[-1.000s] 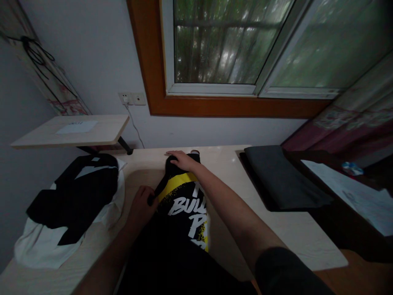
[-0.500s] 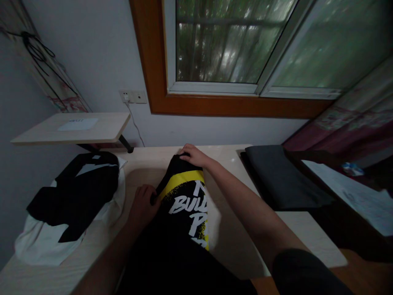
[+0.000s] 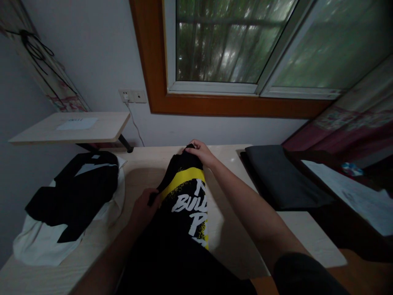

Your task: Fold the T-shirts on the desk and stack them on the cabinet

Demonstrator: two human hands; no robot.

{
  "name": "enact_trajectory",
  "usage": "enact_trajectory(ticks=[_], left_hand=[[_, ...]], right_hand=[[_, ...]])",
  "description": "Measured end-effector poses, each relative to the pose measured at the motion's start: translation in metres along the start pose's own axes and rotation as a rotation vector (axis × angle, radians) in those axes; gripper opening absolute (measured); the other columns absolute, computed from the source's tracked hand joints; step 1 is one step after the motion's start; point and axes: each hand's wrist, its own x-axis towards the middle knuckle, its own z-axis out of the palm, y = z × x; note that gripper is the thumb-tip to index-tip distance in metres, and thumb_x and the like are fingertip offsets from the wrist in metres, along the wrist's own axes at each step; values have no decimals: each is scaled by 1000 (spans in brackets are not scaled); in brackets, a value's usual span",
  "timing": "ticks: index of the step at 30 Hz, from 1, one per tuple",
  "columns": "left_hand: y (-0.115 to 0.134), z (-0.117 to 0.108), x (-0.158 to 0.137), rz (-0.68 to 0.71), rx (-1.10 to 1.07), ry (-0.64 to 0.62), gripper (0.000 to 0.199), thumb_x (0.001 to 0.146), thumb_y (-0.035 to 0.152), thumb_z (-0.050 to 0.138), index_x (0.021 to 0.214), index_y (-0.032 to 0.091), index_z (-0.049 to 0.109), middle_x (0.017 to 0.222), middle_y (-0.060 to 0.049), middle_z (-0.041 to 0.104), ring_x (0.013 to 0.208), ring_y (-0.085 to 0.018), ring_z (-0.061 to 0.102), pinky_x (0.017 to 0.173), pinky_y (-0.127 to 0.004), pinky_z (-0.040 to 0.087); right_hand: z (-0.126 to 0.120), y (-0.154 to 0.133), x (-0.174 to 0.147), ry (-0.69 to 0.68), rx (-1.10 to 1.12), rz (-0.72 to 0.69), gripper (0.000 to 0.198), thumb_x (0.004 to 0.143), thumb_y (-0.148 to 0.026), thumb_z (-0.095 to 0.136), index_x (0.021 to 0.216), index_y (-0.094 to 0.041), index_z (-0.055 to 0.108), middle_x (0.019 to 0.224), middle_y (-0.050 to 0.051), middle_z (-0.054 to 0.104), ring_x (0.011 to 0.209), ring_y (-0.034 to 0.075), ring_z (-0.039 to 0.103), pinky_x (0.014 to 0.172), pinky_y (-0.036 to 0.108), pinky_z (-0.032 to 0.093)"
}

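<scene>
A black T-shirt (image 3: pixel 187 213) with a yellow band and white lettering lies folded lengthwise on the pale wooden table (image 3: pixel 147 157), in the middle of the head view. My left hand (image 3: pixel 145 207) is closed on its left edge, beside the yellow band. At the shirt's far end, my right hand (image 3: pixel 199 151) pinches the black fabric between thumb and fingers. The near part of the shirt merges with dark cloth at the bottom, so its lower edge cannot be made out.
A black and white garment (image 3: pixel 80 192) lies at the left, near a small raised shelf (image 3: pixel 107 127) bearing a paper label. Dark folded cloth (image 3: pixel 276 176) sits at the right, with a white sheet (image 3: pixel 350 192) beyond it. A wall and window stand behind.
My right hand has moved slightly up and right, lifting the far end of the shirt a little. My left hand has shifted only slightly, still gripping the left edge.
</scene>
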Motion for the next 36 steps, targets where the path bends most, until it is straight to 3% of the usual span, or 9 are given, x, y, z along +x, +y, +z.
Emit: enact_trajectory(ticks=[3, 10, 14, 20, 25, 30, 33, 36], left_hand=[[0, -1, 3, -45, -19, 5, 25, 90, 46, 54, 102, 24, 59, 94, -3, 71, 89, -22, 69, 81, -36, 55], [-9, -3, 12, -93, 142, -27, 17, 88, 38, 55, 97, 23, 60, 93, -4, 70, 85, -23, 66, 79, -37, 52], [-13, -3, 15, -86, 208, -3, 15, 86, 33, 56, 96, 23, 60, 91, -5, 67, 87, -24, 63, 81, -39, 51], [-18, -4, 19, -15, 211, 52, 9, 84, 29, 56, 90, 24, 59, 92, -6, 64, 94, -27, 59, 87, -42, 49], [-24, -3, 21, 30, 227, 86, 5, 81, 23, 58, 86, 24, 58, 94, -7, 59, 97, -28, 57, 90, -44, 49], [-26, -2, 20, 102, 218, 48, 26, 86, 20, 56, 110, 24, 66, 113, -9, 62, 110, -29, 55, 101, -48, 46], [-22, -2, 19, 180, 224, -8, 40, 89, 16, 50, 124, 28, 67, 128, -8, 61, 120, -28, 54, 108, -48, 42], [-19, -2, 18, 241, 255, -39, 44, 89, 13, 49, 125, 29, 69, 134, -8, 61, 123, -27, 53, 111, -48, 41]], right_hand=[[3, 4, 8, 40, -154, -38, 31, 75, -42, 74, 90, -23, 55, 81, -4, 68, 73, 16, 63, 70, 28, 49], [27, 31, 29, 63, -853, -76, 32, 86, -35, 74, 113, -23, 61, 95, 3, 69, 91, 22, 62, 84, 33, 46], [42, 43, 35, 79, -1036, -99, 33, 90, -36, 72, 119, -22, 62, 98, 9, 69, 100, 25, 61, 89, 35, 45], [56, 47, 41, 135, -1121, -123, 34, 92, -40, 70, 121, -23, 63, 99, 10, 67, 100, 26, 60, 93, 36, 43], [58, 46, 40, 149, -1134, -192, 25, 94, -30, 66, 117, -21, 65, 102, 10, 68, 109, 28, 55, 99, 40, 42], [62, 43, 24, 230, -1057, -288, 25, 99, -21, 52, 121, -19, 65, 124, 14, 62, 119, 28, 51, 106, 43, 40], [71, 41, 3, 139, -1015, -404, 28, 102, -22, 45, 121, -19, 66, 130, 13, 60, 125, 25, 50, 109, 39, 41], [81, 46, -23, -76, -994, -498, 33, 103, -27, 45, 129, -19, 64, 141, 11, 57, 133, 22, 49, 115, 38, 39]])
